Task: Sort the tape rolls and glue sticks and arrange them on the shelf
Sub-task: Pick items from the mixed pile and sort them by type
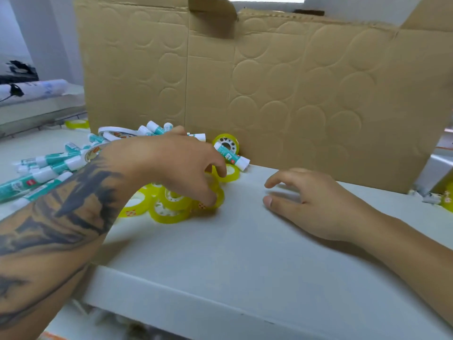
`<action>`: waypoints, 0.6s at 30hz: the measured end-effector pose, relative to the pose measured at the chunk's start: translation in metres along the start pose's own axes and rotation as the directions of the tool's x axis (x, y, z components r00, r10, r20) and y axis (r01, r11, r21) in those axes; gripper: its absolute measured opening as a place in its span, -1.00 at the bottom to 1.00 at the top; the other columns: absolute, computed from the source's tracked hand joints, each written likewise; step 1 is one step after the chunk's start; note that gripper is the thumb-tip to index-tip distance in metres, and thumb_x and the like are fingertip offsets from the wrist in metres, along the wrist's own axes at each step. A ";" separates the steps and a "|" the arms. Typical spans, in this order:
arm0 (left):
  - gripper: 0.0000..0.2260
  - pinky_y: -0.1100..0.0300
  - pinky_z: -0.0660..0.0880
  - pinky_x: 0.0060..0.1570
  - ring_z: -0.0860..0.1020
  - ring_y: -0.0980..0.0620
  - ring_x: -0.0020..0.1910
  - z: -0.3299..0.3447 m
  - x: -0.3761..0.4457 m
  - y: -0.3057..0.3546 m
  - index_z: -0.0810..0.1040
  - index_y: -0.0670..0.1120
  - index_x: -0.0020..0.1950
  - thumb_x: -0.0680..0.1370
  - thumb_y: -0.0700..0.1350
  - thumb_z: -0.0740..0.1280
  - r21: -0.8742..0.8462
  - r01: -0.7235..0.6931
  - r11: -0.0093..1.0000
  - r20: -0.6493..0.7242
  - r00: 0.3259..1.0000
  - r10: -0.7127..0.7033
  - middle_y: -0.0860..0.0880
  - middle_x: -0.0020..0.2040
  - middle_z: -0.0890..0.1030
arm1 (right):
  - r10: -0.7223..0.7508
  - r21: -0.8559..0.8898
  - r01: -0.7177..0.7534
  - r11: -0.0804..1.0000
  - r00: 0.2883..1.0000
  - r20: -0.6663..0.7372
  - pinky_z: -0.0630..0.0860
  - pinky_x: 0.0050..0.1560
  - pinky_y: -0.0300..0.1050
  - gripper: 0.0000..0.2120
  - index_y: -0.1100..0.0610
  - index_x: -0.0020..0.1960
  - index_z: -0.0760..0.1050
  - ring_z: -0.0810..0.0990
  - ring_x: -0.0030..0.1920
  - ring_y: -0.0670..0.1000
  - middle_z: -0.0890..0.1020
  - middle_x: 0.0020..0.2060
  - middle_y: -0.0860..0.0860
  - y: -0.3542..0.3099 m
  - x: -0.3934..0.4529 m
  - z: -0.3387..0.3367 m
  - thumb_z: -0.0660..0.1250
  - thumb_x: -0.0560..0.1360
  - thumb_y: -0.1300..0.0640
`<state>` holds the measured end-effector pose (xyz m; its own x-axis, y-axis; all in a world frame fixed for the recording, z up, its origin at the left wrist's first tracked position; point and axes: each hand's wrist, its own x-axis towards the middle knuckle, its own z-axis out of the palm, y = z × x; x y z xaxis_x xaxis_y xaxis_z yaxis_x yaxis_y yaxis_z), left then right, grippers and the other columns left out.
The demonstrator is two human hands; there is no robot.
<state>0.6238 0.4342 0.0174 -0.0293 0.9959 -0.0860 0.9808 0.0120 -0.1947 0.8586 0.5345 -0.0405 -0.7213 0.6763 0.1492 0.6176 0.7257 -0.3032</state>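
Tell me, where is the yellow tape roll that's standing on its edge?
In the head view, the upright tape roll stands near the middle, leaning against the cardboard sheet, just beyond the left hand, with a glue stick lying across its front.

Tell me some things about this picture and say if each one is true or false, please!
1. The left hand is on the pile of yellow tape rolls. True; its fingers curl around rolls there.
2. The right hand holds a glue stick. False; it holds nothing and hovers or rests on the white shelf with fingers relaxed.
3. A brown cardboard sheet stands behind the pile. True.
4. The glue sticks are red. False; they are teal and white.
5. One tape roll stands on its edge by the cardboard, with a glue stick in front of it. True.
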 end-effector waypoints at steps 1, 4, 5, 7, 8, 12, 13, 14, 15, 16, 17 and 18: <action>-0.51 0.17 0.17 0.09 0.43 0.05 0.11 0.000 -0.001 0.000 0.42 0.33 0.36 0.45 0.32 0.37 -0.019 -0.009 1.000 0.000 1.000 0.009 0.26 0.20 0.53 | -0.003 0.004 0.003 1.000 1.000 -0.001 0.43 0.21 -0.09 -0.67 -0.23 0.25 0.47 0.46 0.22 -0.13 0.49 0.17 -0.28 0.000 -0.001 0.000 0.25 0.54 -0.31; -0.54 0.21 0.23 0.05 0.46 0.09 0.17 0.002 -0.006 -0.001 0.44 0.35 0.34 0.46 0.28 0.40 -0.109 -0.055 0.993 -0.028 0.998 0.052 0.30 0.14 0.51 | -0.005 0.018 0.005 1.000 1.000 -0.005 0.42 0.22 -0.10 -0.68 -0.23 0.24 0.48 0.44 0.28 -0.14 0.49 0.19 -0.28 -0.004 -0.001 0.001 0.26 0.54 -0.30; -0.54 0.24 0.26 0.01 0.47 0.10 0.17 0.002 -0.007 -0.001 0.44 0.35 0.34 0.46 0.26 0.42 -0.140 -0.068 0.988 -0.041 0.997 0.062 0.31 0.14 0.51 | -0.007 0.022 0.007 1.000 1.000 -0.008 0.42 0.21 -0.11 -0.68 -0.23 0.23 0.49 0.44 0.28 -0.15 0.49 0.19 -0.28 -0.005 -0.001 0.001 0.26 0.54 -0.30; -0.53 0.31 0.31 -0.02 0.48 0.12 0.17 0.004 -0.010 -0.002 0.44 0.35 0.35 0.46 0.23 0.45 -0.201 -0.096 0.975 -0.083 0.993 0.081 0.30 0.14 0.51 | -0.016 0.029 0.016 0.999 1.000 -0.018 0.42 0.19 -0.11 -0.69 -0.23 0.22 0.50 0.44 0.27 -0.15 0.49 0.18 -0.28 -0.010 -0.001 0.002 0.27 0.53 -0.29; -0.52 0.29 0.34 -0.02 0.48 0.12 0.16 0.005 -0.011 -0.002 0.44 0.36 0.36 0.46 0.22 0.46 -0.238 -0.109 0.965 -0.114 0.990 0.084 0.31 0.13 0.51 | -0.020 0.036 0.021 0.999 1.000 -0.024 0.42 0.18 -0.12 -0.69 -0.23 0.22 0.50 0.44 0.27 -0.16 0.50 0.17 -0.28 -0.012 -0.001 0.002 0.27 0.53 -0.29; -0.42 0.21 0.45 0.00 0.50 0.15 0.10 0.012 -0.009 -0.004 0.41 0.36 0.37 0.41 0.20 0.54 -0.363 -0.198 0.911 -0.284 0.954 0.095 0.30 0.12 0.54 | -0.050 0.111 0.060 0.992 0.995 -0.091 0.41 0.09 -0.30 -0.74 -0.24 0.17 0.52 0.47 0.20 -0.23 0.53 0.10 -0.32 -0.021 -0.003 0.002 0.30 0.52 -0.26; -0.40 0.18 0.47 0.01 0.51 0.16 0.11 0.013 -0.007 -0.005 0.40 0.36 0.38 0.40 0.19 0.55 -0.383 -0.226 0.896 -0.330 0.939 0.095 0.30 0.14 0.55 | -0.066 0.140 0.082 0.987 0.991 -0.117 0.38 0.06 -0.41 -0.78 -0.25 0.15 0.52 0.48 0.19 -0.26 0.54 0.08 -0.36 -0.024 -0.004 0.002 0.32 0.53 -0.23; -0.38 0.17 0.49 0.01 0.52 0.17 0.12 0.013 -0.006 -0.006 0.40 0.36 0.38 0.38 0.18 0.56 -0.401 -0.251 0.881 -0.369 0.925 0.096 0.30 0.15 0.55 | -0.083 0.164 0.106 0.981 0.987 -0.141 0.37 0.03 -0.47 -0.80 -0.26 0.15 0.52 0.49 0.19 -0.28 0.55 0.07 -0.39 -0.027 -0.005 0.002 0.34 0.53 -0.20; -0.36 0.18 0.50 0.01 0.53 0.20 0.12 0.013 -0.005 -0.006 0.39 0.38 0.38 0.37 0.17 0.57 -0.421 -0.274 0.864 -0.397 0.913 0.096 0.29 0.16 0.55 | -0.100 0.184 0.130 0.974 0.982 -0.163 0.37 0.05 -0.48 -0.79 -0.25 0.15 0.52 0.50 0.19 -0.29 0.58 0.09 -0.37 -0.029 -0.006 0.002 0.35 0.52 -0.18; -0.35 0.19 0.53 0.03 0.54 0.21 0.13 0.013 -0.005 -0.006 0.39 0.39 0.37 0.35 0.16 0.58 -0.450 -0.294 0.843 -0.412 0.906 0.096 0.28 0.17 0.56 | -0.113 0.205 0.151 0.967 0.976 -0.189 0.40 0.10 -0.44 -0.77 -0.23 0.17 0.52 0.52 0.19 -0.28 0.60 0.10 -0.33 -0.031 -0.006 0.002 0.36 0.52 -0.18; -0.35 0.17 0.56 0.05 0.55 0.22 0.14 0.013 -0.005 -0.004 0.41 0.40 0.36 0.34 0.15 0.59 -0.501 -0.315 0.806 -0.418 0.904 0.094 0.26 0.18 0.56 | -0.118 0.230 0.168 0.959 0.970 -0.215 0.44 0.17 -0.34 -0.74 -0.22 0.18 0.53 0.54 0.19 -0.26 0.62 0.10 -0.30 -0.032 -0.007 0.001 0.37 0.51 -0.18; -0.36 0.11 0.60 0.08 0.57 0.20 0.14 0.013 -0.005 -0.003 0.44 0.38 0.35 0.34 0.15 0.61 -0.573 -0.337 0.747 -0.422 0.903 0.084 0.22 0.18 0.58 | -0.119 0.262 0.182 0.948 0.964 -0.238 0.48 0.20 -0.22 -0.72 -0.22 0.20 0.53 0.55 0.19 -0.24 0.63 0.10 -0.28 -0.034 -0.007 0.000 0.38 0.50 -0.18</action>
<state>0.6182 0.4276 0.0060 0.1370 0.9381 0.3181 0.8533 -0.2749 0.4432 0.8427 0.5045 -0.0313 -0.6944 0.5955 0.4040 0.3724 0.7777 -0.5064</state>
